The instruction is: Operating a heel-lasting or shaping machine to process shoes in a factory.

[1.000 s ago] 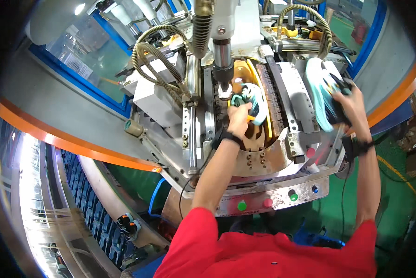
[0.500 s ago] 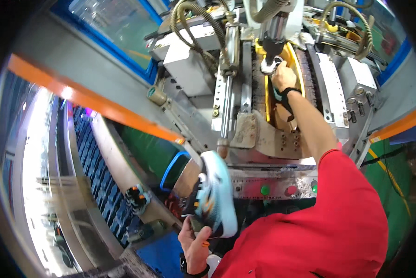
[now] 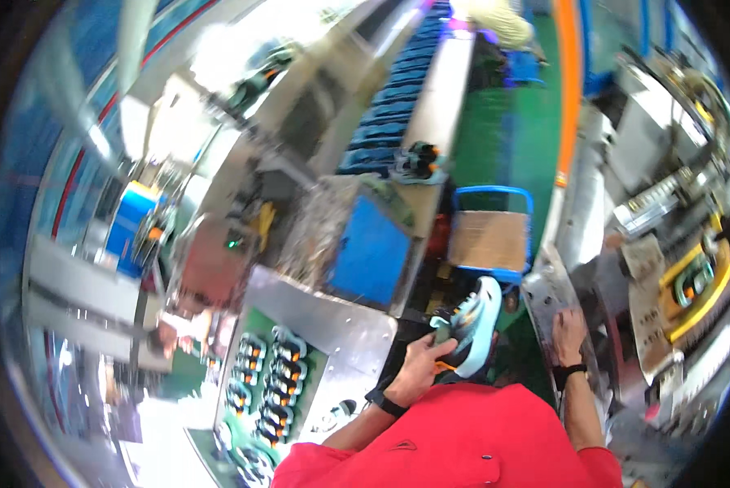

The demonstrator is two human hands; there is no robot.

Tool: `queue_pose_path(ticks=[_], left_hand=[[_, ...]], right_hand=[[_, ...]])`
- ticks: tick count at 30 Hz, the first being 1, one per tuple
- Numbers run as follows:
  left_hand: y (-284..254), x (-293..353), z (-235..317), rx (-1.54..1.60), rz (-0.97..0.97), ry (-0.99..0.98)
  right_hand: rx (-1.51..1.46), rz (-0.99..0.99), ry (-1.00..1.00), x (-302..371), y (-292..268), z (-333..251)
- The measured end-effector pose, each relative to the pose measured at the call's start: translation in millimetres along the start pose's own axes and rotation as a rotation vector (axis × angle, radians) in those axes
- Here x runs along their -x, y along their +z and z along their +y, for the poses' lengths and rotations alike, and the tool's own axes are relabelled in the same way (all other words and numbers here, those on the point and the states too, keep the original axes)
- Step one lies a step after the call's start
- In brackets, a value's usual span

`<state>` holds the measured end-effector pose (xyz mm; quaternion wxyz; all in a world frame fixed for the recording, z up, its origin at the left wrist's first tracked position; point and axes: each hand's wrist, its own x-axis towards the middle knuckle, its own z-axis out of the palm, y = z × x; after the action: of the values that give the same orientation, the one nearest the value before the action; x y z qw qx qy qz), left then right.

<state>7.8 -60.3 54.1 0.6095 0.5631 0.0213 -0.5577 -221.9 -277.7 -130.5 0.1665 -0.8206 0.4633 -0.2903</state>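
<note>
My left hand [image 3: 418, 370] is closed on a sports shoe [image 3: 472, 327] with a pale blue-white sole and a black and orange upper. I hold it sole outward just above my red shirt. My right hand [image 3: 568, 332], with a black wristband, rests with spread fingers on a slanted metal plate [image 3: 544, 297] at the machine's edge and holds nothing. To the far right, a yellow mould [image 3: 703, 285] on the machine has another shoe part in it.
A green belt [image 3: 263, 382] at lower left carries several dark shoes. A blue cart with a cardboard sheet [image 3: 489, 237] stands ahead of the shoe, with a blue box [image 3: 371, 254] to its left. Blue racks [image 3: 397, 106] and another person [image 3: 499, 20] are farther off.
The view has swung left, so the machine now sits at the right. My left hand has brought the shoe up from low left. My right hand left the yellow mould and rests on the metal plate.
</note>
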Motion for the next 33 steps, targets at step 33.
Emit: queue_pose_path(ticks=[33], left_hand=[[-784.6,5.8,118.7,0.454,1.372,0.477]], right_hand=[[-0.265,0.203,-1.833,-130.2,187.0,-1078.9]])
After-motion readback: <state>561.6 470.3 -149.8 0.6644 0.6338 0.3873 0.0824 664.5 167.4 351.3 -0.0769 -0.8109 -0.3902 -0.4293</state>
